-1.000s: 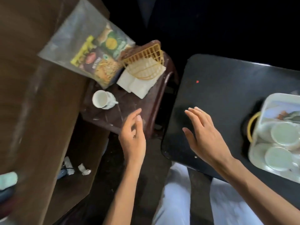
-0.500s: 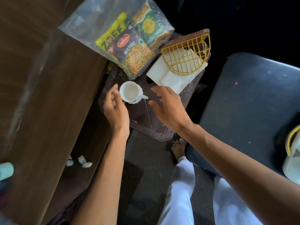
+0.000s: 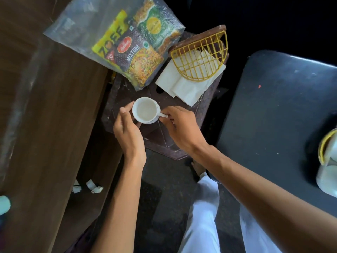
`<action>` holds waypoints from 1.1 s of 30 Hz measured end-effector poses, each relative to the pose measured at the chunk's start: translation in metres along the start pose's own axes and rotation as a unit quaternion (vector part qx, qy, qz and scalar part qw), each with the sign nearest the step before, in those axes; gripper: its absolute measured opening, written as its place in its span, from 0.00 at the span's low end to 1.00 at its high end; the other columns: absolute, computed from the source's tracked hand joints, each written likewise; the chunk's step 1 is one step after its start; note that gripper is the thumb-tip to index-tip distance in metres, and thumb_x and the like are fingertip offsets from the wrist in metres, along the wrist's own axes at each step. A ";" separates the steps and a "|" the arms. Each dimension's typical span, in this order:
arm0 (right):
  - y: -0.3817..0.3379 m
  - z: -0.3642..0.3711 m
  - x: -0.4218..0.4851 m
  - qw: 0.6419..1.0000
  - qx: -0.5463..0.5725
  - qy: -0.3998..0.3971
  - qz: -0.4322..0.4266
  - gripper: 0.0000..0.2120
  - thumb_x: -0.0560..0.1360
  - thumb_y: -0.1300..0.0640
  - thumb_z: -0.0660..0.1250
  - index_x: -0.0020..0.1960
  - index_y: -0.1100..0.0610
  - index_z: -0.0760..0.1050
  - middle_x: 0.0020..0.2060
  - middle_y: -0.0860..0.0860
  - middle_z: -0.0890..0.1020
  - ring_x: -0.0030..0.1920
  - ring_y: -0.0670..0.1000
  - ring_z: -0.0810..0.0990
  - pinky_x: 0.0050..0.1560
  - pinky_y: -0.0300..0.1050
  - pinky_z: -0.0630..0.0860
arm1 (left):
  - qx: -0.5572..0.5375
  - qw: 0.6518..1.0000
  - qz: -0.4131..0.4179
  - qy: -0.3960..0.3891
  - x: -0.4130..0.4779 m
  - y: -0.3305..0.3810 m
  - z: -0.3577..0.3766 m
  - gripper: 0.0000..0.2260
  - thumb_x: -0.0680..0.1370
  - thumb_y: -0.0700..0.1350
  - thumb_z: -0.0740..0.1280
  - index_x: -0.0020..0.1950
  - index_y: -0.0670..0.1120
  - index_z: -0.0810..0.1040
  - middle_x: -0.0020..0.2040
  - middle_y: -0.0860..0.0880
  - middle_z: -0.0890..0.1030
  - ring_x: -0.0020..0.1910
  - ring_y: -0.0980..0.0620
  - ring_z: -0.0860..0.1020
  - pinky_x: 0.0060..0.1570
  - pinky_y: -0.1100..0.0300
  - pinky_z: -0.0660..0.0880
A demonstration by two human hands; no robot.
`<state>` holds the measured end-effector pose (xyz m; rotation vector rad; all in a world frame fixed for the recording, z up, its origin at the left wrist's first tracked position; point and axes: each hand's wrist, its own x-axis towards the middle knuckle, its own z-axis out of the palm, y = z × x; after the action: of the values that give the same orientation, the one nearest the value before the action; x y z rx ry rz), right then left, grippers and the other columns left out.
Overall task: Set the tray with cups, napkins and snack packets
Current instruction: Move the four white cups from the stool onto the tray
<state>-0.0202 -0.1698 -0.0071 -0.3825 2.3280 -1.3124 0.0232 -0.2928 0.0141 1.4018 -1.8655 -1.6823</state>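
Observation:
An empty white cup (image 3: pixel 145 110) stands on a dark brown stool (image 3: pixel 160 137). My left hand (image 3: pixel 127 132) cups its left side, thumb against the rim. My right hand (image 3: pixel 179 128) pinches the cup's handle. Behind the cup lies a clear plastic bag of snack packets (image 3: pixel 135 44), partly on the stool. White napkins (image 3: pixel 184 84) lie to its right under a yellow wire holder (image 3: pixel 200 59). The white tray (image 3: pixel 328 170) with a yellow handle shows only at the right edge, on a black table (image 3: pixel 273 106).
A brown wooden desk (image 3: pixel 45 106) runs along the left, close to the stool. White paper scraps (image 3: pixel 91 187) lie on the dark floor below. My white-trousered legs (image 3: pixel 204 216) are at the bottom centre. A pale green object (image 3: pixel 3 205) sits at the left edge.
Both hands have moved from beside the black table to the stool and closed on the cup, left on its side, right on the handle. The view has swung left, leaving the tray mostly out of frame.

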 end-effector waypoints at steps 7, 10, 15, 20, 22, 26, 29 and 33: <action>0.017 -0.052 -0.066 0.995 0.053 0.079 0.015 0.08 0.79 0.59 0.70 0.58 0.58 0.80 0.49 0.53 0.84 0.47 0.51 0.83 0.47 0.52 0.81 | 0.009 0.999 -0.005 -0.035 -0.075 0.004 0.026 0.16 0.86 0.53 0.56 0.60 0.49 0.83 0.56 0.54 0.86 0.58 0.60 0.82 0.56 0.56 0.80; 0.032 -0.083 -0.102 0.990 0.047 0.133 0.024 0.07 0.77 0.59 0.72 0.55 0.58 0.83 0.49 0.50 0.85 0.47 0.50 0.84 0.48 0.49 0.82 | 0.033 0.998 0.006 -0.055 -0.118 -0.001 0.044 0.11 0.84 0.49 0.60 0.58 0.51 0.82 0.54 0.54 0.86 0.56 0.58 0.83 0.54 0.54 0.81; 0.063 -0.142 -0.164 0.973 0.027 0.226 0.047 0.06 0.76 0.60 0.73 0.53 0.59 0.83 0.49 0.47 0.85 0.48 0.47 0.84 0.50 0.44 0.81 | 0.049 0.994 0.020 -0.093 -0.195 -0.011 0.095 0.09 0.84 0.47 0.61 0.52 0.55 0.81 0.53 0.51 0.85 0.55 0.51 0.84 0.57 0.46 0.82; 0.104 -0.209 -0.221 0.943 0.078 0.304 0.110 0.06 0.77 0.60 0.72 0.54 0.56 0.82 0.48 0.43 0.84 0.49 0.42 0.84 0.51 0.36 0.78 | 0.068 0.985 0.043 -0.152 -0.271 -0.018 0.161 0.08 0.84 0.43 0.62 0.52 0.51 0.81 0.51 0.51 0.85 0.53 0.52 0.84 0.57 0.39 0.80; 0.122 -0.240 -0.242 0.925 0.116 0.330 0.147 0.07 0.77 0.60 0.71 0.54 0.53 0.83 0.47 0.42 0.85 0.48 0.40 0.84 0.51 0.34 0.78 | 0.079 0.977 0.058 -0.189 -0.303 -0.021 0.188 0.08 0.84 0.42 0.64 0.50 0.53 0.80 0.52 0.48 0.85 0.52 0.50 0.84 0.55 0.38 0.80; 0.161 -0.303 -0.282 0.891 0.158 0.376 0.200 0.06 0.76 0.58 0.73 0.50 0.50 0.84 0.43 0.41 0.87 0.45 0.37 0.84 0.45 0.29 0.76 | 0.088 0.956 0.082 -0.267 -0.360 -0.029 0.238 0.06 0.83 0.41 0.65 0.51 0.49 0.81 0.53 0.43 0.83 0.50 0.47 0.84 0.51 0.39 0.81; 0.193 -0.346 -0.308 0.885 0.143 0.383 0.224 0.05 0.76 0.55 0.73 0.52 0.51 0.85 0.44 0.43 0.87 0.47 0.43 0.85 0.48 0.35 0.79 | 0.094 0.938 0.058 -0.329 -0.392 -0.032 0.272 0.06 0.82 0.42 0.65 0.51 0.50 0.81 0.54 0.45 0.83 0.51 0.48 0.84 0.52 0.41 0.81; 0.235 -0.380 -0.327 0.878 0.122 0.394 0.242 0.04 0.76 0.55 0.73 0.50 0.50 0.85 0.43 0.44 0.87 0.45 0.45 0.85 0.50 0.39 0.79 | 0.125 0.920 0.037 -0.371 -0.413 -0.039 0.308 0.08 0.82 0.40 0.65 0.49 0.53 0.80 0.54 0.51 0.84 0.56 0.50 0.83 0.57 0.42 0.81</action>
<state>0.0671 0.3743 0.0411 0.9333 2.5265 -1.6435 0.0232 0.2226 0.0511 0.7761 -2.5542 -2.1919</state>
